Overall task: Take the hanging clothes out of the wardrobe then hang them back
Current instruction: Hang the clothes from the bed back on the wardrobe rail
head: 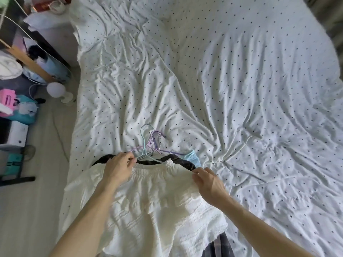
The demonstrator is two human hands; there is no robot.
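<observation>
A white ruffled garment (157, 197) lies on top of a pile of clothes at the near edge of the bed (241, 80). Under it show a black garment (178, 160), a light blue one (194, 157) and a plaid piece (220, 245). Several hangers stick out above the pile: a light blue hanger (143, 138) and purple hangers (156, 141). My left hand (118, 167) pinches the garment's gathered top edge on the left, near the hangers. My right hand (207, 180) pinches the same edge on the right.
The bed has a rumpled white sheet with small dark dots. Left of it runs a strip of pale floor with a round white lamp (55, 89), a pink box (7, 102), a white box (17, 134), cables and a dark shelf unit (20, 43).
</observation>
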